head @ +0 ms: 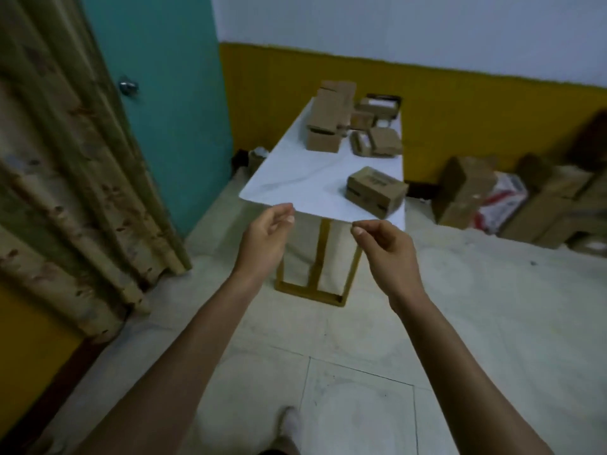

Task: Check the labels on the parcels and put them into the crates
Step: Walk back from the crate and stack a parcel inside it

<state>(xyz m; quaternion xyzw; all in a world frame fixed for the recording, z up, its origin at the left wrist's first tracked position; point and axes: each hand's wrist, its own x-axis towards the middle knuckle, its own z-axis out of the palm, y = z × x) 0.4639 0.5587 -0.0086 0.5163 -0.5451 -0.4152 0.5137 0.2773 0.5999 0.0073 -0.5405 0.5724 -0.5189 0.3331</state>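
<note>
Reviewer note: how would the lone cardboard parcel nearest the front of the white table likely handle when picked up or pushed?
The parcel looks like a closed, squat cardboard box: probably stiff, unlikely to roll or tip. Its matte card should grip well. It sits near the right edge of the table, so a rightward push might drop it.

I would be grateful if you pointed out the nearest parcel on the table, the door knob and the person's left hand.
Nearest parcel (377, 181): head view, on its top face.
Door knob (128, 87): head view, centre of the metal knob.
Left hand (263, 239): head view, middle of the hand.
</note>
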